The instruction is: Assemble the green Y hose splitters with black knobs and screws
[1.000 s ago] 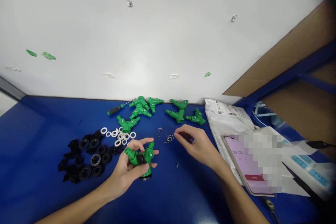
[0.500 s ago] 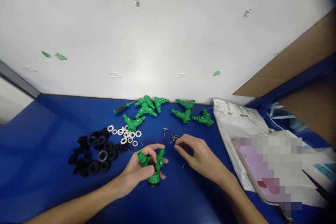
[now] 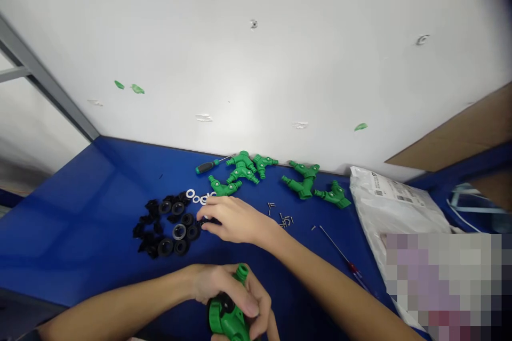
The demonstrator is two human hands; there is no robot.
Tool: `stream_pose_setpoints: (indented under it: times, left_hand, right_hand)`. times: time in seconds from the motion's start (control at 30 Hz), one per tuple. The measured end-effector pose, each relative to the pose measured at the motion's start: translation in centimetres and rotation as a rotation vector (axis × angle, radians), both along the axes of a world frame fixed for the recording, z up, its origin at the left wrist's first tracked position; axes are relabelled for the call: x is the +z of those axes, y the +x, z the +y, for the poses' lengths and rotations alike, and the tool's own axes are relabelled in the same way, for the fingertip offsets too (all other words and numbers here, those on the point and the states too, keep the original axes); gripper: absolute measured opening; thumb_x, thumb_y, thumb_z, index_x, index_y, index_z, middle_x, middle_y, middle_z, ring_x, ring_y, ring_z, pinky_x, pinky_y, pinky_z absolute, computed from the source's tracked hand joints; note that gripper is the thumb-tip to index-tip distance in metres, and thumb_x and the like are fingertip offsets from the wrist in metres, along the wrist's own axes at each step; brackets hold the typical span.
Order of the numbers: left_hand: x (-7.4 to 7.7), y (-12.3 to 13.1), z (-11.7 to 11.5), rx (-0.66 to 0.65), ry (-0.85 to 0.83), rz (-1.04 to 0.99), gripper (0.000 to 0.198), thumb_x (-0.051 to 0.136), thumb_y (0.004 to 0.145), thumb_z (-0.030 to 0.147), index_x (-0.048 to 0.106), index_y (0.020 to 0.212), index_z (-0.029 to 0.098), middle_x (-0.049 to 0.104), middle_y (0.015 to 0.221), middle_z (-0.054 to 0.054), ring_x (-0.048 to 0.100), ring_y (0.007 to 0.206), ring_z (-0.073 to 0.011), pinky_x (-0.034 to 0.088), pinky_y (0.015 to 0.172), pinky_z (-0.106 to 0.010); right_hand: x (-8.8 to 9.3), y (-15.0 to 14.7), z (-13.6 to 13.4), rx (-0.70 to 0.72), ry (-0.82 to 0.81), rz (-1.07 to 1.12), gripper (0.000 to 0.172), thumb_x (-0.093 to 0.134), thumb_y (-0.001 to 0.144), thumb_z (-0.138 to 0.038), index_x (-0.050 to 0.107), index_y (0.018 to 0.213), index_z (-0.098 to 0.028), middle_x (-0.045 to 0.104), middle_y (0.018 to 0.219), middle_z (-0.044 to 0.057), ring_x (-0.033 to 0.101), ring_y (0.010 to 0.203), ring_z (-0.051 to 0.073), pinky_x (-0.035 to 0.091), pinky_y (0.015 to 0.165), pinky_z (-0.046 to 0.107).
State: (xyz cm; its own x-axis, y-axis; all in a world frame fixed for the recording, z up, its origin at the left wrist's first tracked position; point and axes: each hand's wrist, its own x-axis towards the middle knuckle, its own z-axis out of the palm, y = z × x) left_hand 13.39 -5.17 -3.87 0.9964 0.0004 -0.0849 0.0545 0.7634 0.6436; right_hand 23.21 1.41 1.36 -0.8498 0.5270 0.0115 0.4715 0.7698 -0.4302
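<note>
My left hand [image 3: 236, 298], low in the view, is closed around a green Y-shaped hose connector [image 3: 226, 321] with black parts on it. The connector is tilted, and my fingers cover some of it. My right hand [image 3: 230, 219] reaches across to the small black O-rings [image 3: 203, 220]. Its thumb and forefinger are drawn together in a pinch over them; whether a ring is between the tips is hidden. White washers [image 3: 191, 193] lie just beyond these fingers, partly covered by the hand. Black rings and caps [image 3: 180, 232] lie to their left.
Several green connectors [image 3: 299, 186] and a green-black screwdriver [image 3: 207, 167] lie along the white wall. Loose screws [image 3: 285, 220] are scattered right of centre. A red-handled screwdriver [image 3: 352, 266] lies beyond my right forearm. A white plastic bag [image 3: 384, 208] covers the right side.
My right hand has moved left from the screws to the O-rings. My left hand has come lower and nearer with the connector, turning it. The view has shifted, and the red-handled screwdriver now shows.
</note>
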Motion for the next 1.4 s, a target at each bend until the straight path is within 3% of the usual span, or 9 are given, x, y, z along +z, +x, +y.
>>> stream_pose_setpoints:
  times: [0.17,0.27,0.5,0.7,0.87,0.93,1.0,1.13,1.4]
  left_hand:
    - [-0.9,0.4,0.1,-0.184,0.093,0.074,0.041,0.087,0.049,0.047,0.070,0.064,0.013,0.066,0.058,-0.003,0.054,0.038,-0.0160,0.046,0.029,-0.026]
    - [-1.6,0.9,0.3,-0.285,0.127,0.111,0.049,0.092,0.041,0.049,0.071,0.065,0.013,0.063,0.052,0.000,0.055,0.039,-0.0166,0.048,0.032,-0.025]
    - [-1.6,0.6,0.6,-0.286,0.116,0.113,0.048,0.092,0.045,0.050,0.068,0.066,0.015,0.062,0.050,0.002,0.054,0.037,-0.0159,0.051,0.032,-0.027]
    - [-1.1,0.1,0.4,0.014,0.028,0.003,0.042,0.082,0.062,0.052,0.067,0.066,0.013,0.071,0.080,-0.009,0.058,0.037,-0.0150,0.048,0.027,-0.026]
    - [0.1,0.2,0.3,0.452,-0.111,-0.057,0.038,0.068,0.076,0.049,0.066,0.070,0.012,0.070,0.095,-0.017,0.070,0.060,-0.0244,0.047,0.027,-0.024]
    - [0.8,0.1,0.3,0.728,-0.143,-0.035,0.030,0.061,0.082,0.042,0.067,0.075,0.013,0.069,0.100,-0.017,0.070,0.071,-0.0256,0.048,0.033,-0.022]
    - [1.5,-0.1,0.4,0.875,-0.149,-0.015,0.022,0.057,0.086,0.034,0.069,0.083,0.016,0.066,0.111,-0.013,0.067,0.085,-0.0229,0.054,0.048,-0.023]
    - [2.3,-0.2,0.3,1.091,-0.144,0.108,0.017,0.060,0.082,0.024,0.070,0.094,0.018,0.066,0.119,-0.012,0.063,0.096,-0.0256,0.055,0.069,-0.033]
    - [2.1,0.5,0.2,1.179,-0.013,0.238,0.014,0.072,0.080,0.026,0.068,0.092,0.022,0.064,0.124,-0.007,0.057,0.114,-0.0290,0.050,0.086,-0.041]
  right_hand:
    - [-0.4,-5.3,-0.2,0.113,0.087,-0.074,0.020,0.055,0.098,-0.029,0.070,0.110,-0.021,0.070,0.104,0.006,0.068,0.086,0.021,0.048,0.064,0.028]
    - [-0.7,-8.2,-0.4,0.149,0.144,-0.125,0.021,0.054,0.096,-0.019,0.068,0.112,-0.018,0.069,0.103,0.008,0.070,0.085,0.023,0.051,0.063,0.031]
    - [-1.3,-10.6,-0.3,0.229,0.194,-0.130,0.013,0.058,0.091,-0.008,0.070,0.094,-0.013,0.066,0.107,0.013,0.070,0.088,0.026,0.055,0.064,0.035]
    - [0.7,-4.9,1.1,0.101,0.098,0.096,0.017,0.060,0.096,-0.026,0.068,0.106,-0.014,0.066,0.114,0.009,0.068,0.094,0.018,0.054,0.082,0.029]
    - [0.6,5.4,0.1,-0.401,-0.422,0.679,0.021,0.059,0.094,-0.028,0.069,0.109,-0.016,0.069,0.078,0.003,0.063,0.063,0.013,0.053,0.058,0.027]
    - [-0.4,8.8,-1.0,-0.526,-0.554,0.786,0.027,0.062,0.093,-0.033,0.069,0.113,-0.017,0.070,0.079,0.003,0.063,0.063,0.013,0.052,0.057,0.026]
    - [-1.6,11.1,-2.2,-0.589,-0.654,0.880,0.025,0.069,0.089,-0.035,0.071,0.107,-0.018,0.071,0.080,0.003,0.062,0.064,0.012,0.051,0.057,0.024]
    - [-3.5,11.9,-3.9,-0.639,-0.748,0.985,0.022,0.080,0.078,-0.033,0.075,0.093,-0.019,0.071,0.080,0.002,0.059,0.060,0.009,0.050,0.056,0.022]
    - [-4.1,9.5,-5.1,-0.598,-0.780,0.977,0.036,0.072,0.083,-0.050,0.076,0.091,-0.015,0.068,0.084,0.005,0.060,0.054,0.009,0.052,0.052,0.025]
